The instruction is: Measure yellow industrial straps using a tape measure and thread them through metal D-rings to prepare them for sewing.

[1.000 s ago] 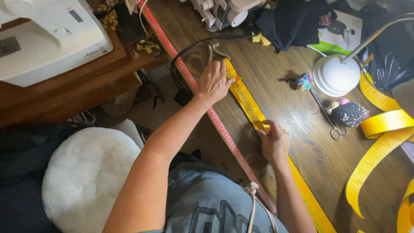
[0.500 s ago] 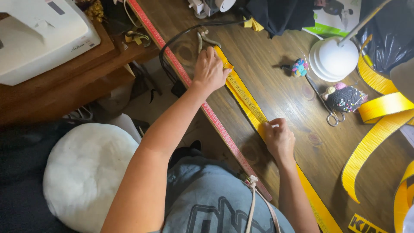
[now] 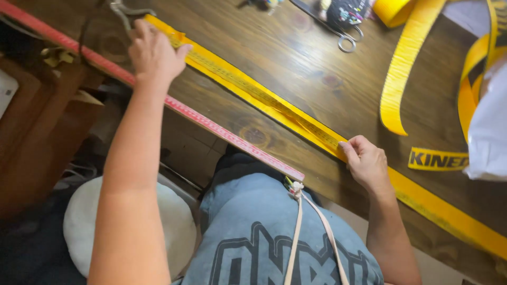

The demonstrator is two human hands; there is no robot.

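Head view: dark wooden desk (image 3: 317,68) seen from above, a long yellow strap (image 3: 264,100) laid flat on it, running diagonally from upper left to lower right. Left hand (image 3: 154,53) is stretched out at the far end of the strap, palm down, fingers (image 3: 138,38) curled over and pressing on it near the desk edge; whether they pinch it cannot be told. Right hand (image 3: 367,161) sits on the strap nearer the body, fingers (image 3: 349,150) bent and closed on the strap's near edge, pinning it to the desk. A red measuring tape (image 3: 211,124) is fixed along the desk's front edge, just beside the strap and parallel to it. Metal tool (image 3: 122,13) lies just beyond the left hand. Scissors (image 3: 346,37) at the top, well apart from both hands. More yellow webbing (image 3: 404,79) loops at upper right. White round cushion (image 3: 132,227) below the desk, by the left arm.
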